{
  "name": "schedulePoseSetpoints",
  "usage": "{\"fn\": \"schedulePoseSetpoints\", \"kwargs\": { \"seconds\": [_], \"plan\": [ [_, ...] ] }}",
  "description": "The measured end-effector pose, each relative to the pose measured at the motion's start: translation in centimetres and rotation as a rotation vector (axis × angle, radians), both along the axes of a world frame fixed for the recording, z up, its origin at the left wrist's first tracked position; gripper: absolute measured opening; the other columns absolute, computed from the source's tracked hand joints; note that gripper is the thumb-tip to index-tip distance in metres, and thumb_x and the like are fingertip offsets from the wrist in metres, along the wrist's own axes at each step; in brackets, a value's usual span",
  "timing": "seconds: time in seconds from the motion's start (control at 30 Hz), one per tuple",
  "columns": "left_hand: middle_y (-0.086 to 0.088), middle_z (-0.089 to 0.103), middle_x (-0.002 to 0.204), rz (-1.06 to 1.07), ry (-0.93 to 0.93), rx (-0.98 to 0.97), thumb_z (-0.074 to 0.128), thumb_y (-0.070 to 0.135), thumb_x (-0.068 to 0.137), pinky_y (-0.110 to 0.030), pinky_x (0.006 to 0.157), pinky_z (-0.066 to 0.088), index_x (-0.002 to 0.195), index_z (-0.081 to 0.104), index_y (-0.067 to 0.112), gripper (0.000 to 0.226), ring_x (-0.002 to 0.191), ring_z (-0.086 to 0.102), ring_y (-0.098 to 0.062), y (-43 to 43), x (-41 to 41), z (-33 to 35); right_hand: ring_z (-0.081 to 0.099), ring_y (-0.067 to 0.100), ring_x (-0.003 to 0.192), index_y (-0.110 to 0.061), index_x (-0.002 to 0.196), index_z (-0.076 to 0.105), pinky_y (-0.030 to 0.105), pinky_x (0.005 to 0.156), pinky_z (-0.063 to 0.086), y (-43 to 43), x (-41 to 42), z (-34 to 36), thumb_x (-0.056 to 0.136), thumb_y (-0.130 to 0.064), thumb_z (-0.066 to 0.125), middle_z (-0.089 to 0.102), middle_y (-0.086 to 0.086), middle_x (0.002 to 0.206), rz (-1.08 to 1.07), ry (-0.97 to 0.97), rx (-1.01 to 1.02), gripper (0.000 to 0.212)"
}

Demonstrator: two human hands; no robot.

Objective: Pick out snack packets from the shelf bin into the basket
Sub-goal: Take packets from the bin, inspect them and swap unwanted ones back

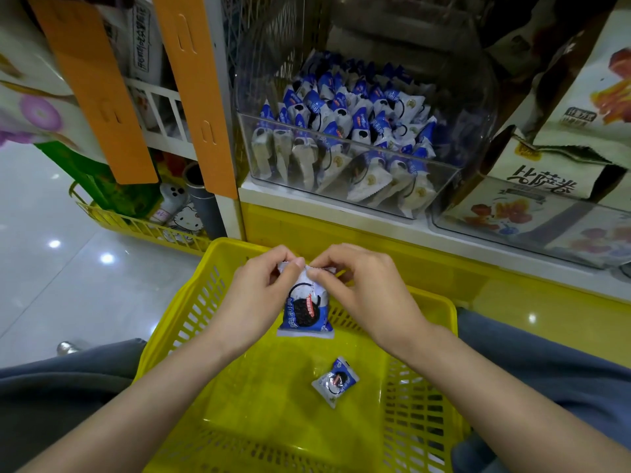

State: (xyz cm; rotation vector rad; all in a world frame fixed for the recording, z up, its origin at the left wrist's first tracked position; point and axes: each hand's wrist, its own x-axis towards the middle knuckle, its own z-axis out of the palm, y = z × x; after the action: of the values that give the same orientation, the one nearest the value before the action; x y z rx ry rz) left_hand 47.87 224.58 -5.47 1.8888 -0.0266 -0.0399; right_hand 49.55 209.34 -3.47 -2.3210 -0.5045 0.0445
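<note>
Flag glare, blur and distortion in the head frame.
Head view: wide-angle bending, worst at the edges, where the orange strips lean; light glare spots on the floor and yellow shelf base; reflections haze the clear bin; corners soft, held packet sharp.

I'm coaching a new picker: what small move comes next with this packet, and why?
Probably let it drop: the left hand and right hand pinch the held packet by its top edge over the yellow basket, where another packet already lies.
</note>
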Motion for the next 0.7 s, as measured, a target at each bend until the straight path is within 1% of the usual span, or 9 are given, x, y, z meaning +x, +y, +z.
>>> {"fn": "schedulePoseSetpoints", "kwargs": {
  "seconds": [0.13,0.17,0.23,0.3,0.4,0.5,0.57,0.63,0.7],
  "plan": [
    [-0.002,0.054,0.066,0.010,-0.029,-0.033,0.050,0.019,0.093,-0.041,0.060,0.041,0.076,0.056,0.014,0.019,0.065,0.049,-0.016,-0.2,0.3,0.1,0.059,0.004,0.072,-0.031,0.082,0.065,0.027,0.061,0.049,-0.1,-0.2,0.5,0.085,-0.037,0.061,0.064,-0.016,0.076,-0.130,-0.109,-0.095,0.008],
    [-0.003,0.059,0.074,0.038,-0.039,-0.022,0.052,0.017,0.093,-0.038,0.065,0.045,0.083,0.057,0.012,0.012,0.072,0.056,-0.017,-0.2,0.3,0.0,0.060,0.003,0.070,-0.032,0.079,0.063,0.027,0.061,0.048,-0.2,-0.1,0.6,0.085,-0.036,0.061,0.064,-0.016,0.074,-0.192,-0.097,-0.080,0.007],
    [0.002,0.059,0.084,0.124,-0.057,0.064,0.055,0.011,0.090,-0.016,0.065,0.045,0.093,0.055,0.014,0.004,0.077,0.057,-0.011,-0.1,0.5,-0.3,0.059,0.003,0.070,-0.030,0.078,0.062,0.030,0.063,0.050,-0.5,0.3,0.7,0.086,-0.032,0.060,0.065,-0.014,0.074,-0.292,-0.060,-0.011,0.008],
    [0.003,0.056,0.079,0.160,-0.031,0.107,0.055,0.009,0.090,-0.012,0.062,0.042,0.089,0.055,0.017,0.008,0.072,0.054,-0.009,-0.1,0.7,-0.3,0.059,0.003,0.073,-0.026,0.080,0.061,0.032,0.067,0.052,-0.7,0.7,1.0,0.088,-0.028,0.059,0.065,-0.012,0.077,-0.342,-0.030,0.104,0.008],
    [-0.003,0.060,0.072,0.174,0.224,-0.235,0.042,0.020,0.097,-0.021,0.057,0.049,0.081,0.060,0.017,0.025,0.066,0.057,-0.017,-0.4,1.1,0.3,0.059,0.004,0.079,-0.022,0.084,0.060,0.029,0.068,0.051,-0.5,0.3,1.4,0.089,-0.023,0.059,0.063,-0.009,0.083,-0.245,-0.118,0.147,0.005],
    [-0.004,0.069,0.074,0.135,0.438,-0.534,0.035,0.039,0.096,-0.021,0.056,0.054,0.086,0.064,0.014,0.040,0.067,0.064,-0.017,-0.3,1.4,1.0,0.059,0.017,0.087,-0.012,0.088,0.062,0.036,0.069,0.051,-0.1,-0.7,1.1,0.088,-0.017,0.060,0.062,0.001,0.092,-0.028,-0.284,-0.017,0.005],
    [-0.002,0.072,0.081,0.083,0.417,-0.614,0.042,0.040,0.092,-0.023,0.061,0.055,0.094,0.068,0.014,0.036,0.073,0.067,-0.014,-0.1,1.3,0.9,0.060,0.024,0.087,-0.009,0.086,0.064,0.039,0.061,0.052,0.1,-1.0,0.9,0.084,-0.014,0.062,0.063,0.005,0.093,0.063,-0.433,-0.189,0.006],
    [-0.005,0.072,0.090,0.107,0.344,-0.619,0.051,0.028,0.090,-0.024,0.066,0.055,0.100,0.067,0.010,0.026,0.081,0.067,-0.013,-0.2,1.2,0.6,0.061,0.024,0.085,-0.008,0.084,0.065,0.034,0.053,0.051,0.1,-0.9,0.8,0.079,-0.010,0.067,0.064,0.006,0.094,0.135,-0.524,-0.303,0.006],
    [-0.006,0.071,0.091,0.164,0.272,-0.580,0.053,0.016,0.090,-0.024,0.067,0.055,0.102,0.065,0.006,0.020,0.081,0.067,-0.011,-0.1,1.2,0.4,0.061,0.020,0.090,-0.011,0.093,0.065,0.031,0.061,0.051,0.4,-1.1,0.6,0.083,-0.012,0.064,0.063,0.002,0.098,0.144,-0.433,-0.290,0.009]
  ]
}}
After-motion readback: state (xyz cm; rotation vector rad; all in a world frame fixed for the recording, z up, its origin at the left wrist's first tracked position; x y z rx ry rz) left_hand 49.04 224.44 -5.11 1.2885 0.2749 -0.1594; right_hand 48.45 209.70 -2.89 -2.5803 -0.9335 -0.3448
